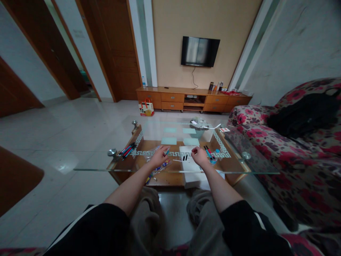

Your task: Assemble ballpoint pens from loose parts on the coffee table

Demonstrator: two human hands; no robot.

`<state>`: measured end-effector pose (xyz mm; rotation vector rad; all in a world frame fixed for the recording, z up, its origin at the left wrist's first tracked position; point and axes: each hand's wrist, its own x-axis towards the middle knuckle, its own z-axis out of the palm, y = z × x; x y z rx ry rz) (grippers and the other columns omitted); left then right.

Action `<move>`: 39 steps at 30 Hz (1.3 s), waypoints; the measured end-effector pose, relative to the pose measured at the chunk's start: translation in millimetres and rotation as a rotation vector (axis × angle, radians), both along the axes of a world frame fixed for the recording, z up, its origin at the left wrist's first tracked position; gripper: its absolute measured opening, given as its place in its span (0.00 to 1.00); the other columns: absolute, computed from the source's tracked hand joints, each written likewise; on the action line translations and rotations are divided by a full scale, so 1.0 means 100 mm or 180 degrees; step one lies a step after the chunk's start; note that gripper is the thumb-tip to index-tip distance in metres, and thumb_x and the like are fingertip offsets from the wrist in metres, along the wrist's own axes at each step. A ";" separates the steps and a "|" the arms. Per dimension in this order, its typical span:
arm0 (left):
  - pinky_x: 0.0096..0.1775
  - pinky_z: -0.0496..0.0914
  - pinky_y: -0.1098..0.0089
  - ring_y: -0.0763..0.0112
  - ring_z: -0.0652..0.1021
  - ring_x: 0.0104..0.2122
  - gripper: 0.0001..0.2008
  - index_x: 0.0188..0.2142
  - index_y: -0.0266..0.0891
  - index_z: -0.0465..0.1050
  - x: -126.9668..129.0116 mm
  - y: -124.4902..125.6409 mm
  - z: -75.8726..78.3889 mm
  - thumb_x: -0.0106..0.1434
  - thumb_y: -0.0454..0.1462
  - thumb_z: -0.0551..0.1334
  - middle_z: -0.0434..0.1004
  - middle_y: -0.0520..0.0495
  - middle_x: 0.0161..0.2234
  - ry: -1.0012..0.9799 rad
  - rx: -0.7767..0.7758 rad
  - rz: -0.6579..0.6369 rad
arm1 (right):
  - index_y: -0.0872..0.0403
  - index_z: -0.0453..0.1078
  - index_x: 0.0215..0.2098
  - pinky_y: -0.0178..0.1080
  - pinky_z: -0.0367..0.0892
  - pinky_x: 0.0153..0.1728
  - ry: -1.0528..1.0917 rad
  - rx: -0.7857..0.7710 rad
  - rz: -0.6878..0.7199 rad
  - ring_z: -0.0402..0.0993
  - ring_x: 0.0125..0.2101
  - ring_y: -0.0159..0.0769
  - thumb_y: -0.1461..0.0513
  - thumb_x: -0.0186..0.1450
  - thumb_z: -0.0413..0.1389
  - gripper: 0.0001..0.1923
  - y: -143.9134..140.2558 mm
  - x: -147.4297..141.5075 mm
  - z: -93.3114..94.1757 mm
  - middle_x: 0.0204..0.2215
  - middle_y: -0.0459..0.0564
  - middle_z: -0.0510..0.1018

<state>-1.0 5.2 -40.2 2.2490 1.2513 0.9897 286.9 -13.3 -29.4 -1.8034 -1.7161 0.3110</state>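
A small blue piece [167,152] is resting between the fingertips of the left hand [160,155], above the tabletop [87,170]; the right hand [199,156] is curling narrowly, and from here I cannot tell whether it is gripping anything. Between them, two black pieces [185,158] are lying near a thin white stick [177,160], seemingly waiting. Farther left, bundled pens [127,151] are looking finished; more pens [209,152] are lying beside the right hand, perhaps remaining work.
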 end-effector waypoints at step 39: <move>0.41 0.74 0.67 0.70 0.78 0.35 0.19 0.54 0.40 0.69 0.63 -0.32 0.33 0.63 0.34 0.61 0.77 0.47 0.36 -0.0651 0.0036 -0.0361 | 0.55 0.77 0.36 0.37 0.70 0.34 0.1502 0.0780 0.0949 0.75 0.29 0.36 0.56 0.63 0.58 0.11 -0.31 -0.56 0.53 0.32 0.51 0.82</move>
